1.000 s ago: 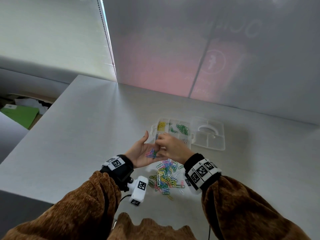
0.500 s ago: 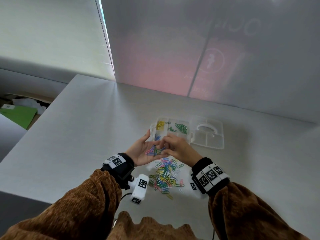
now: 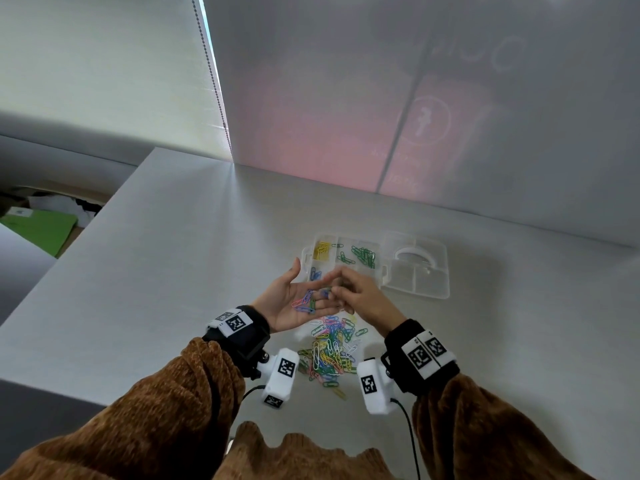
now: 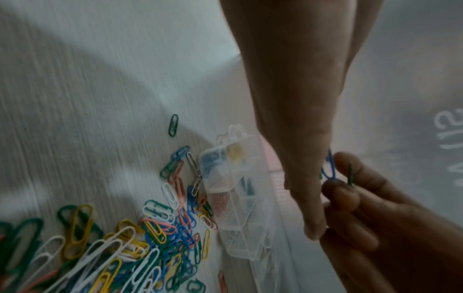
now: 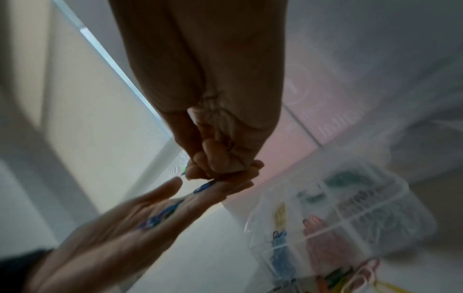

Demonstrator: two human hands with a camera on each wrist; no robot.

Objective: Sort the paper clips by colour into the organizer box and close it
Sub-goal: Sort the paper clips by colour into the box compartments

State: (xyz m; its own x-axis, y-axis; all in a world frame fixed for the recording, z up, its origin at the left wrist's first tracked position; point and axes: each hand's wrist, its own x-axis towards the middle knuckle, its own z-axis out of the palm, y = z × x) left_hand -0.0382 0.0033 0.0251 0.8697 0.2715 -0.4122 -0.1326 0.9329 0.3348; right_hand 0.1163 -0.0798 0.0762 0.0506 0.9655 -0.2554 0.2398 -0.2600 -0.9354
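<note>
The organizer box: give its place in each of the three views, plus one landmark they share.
Head: the organizer box lies just above centre, beyond both hands, lid open to the right.
Left wrist: centre, beside the loose clip pile, partly behind the left hand.
Right wrist: lower right, blurred.
Shared landmark: its yellow clips compartment.

Pink, blue and purple paper clips [image 3: 304, 303] lie across my left hand [image 3: 289, 306], while my right hand [image 3: 356, 294] pinches a blue clip [image 4: 329, 168] and a green clip [image 4: 350, 175] at its fingertips. Beneath my hands spreads a mixed pile [image 3: 330, 351] of white, yellow, green, blue and pink clips on the pale grey table [image 3: 173, 271]. Beyond my fingers, the clear organizer box [image 3: 346, 261] shows yellow, green, blue and pink lots; my sleeves [image 3: 156, 410] are brown, my wristbands [image 3: 420, 358] black with black-and-white square markers.
</note>
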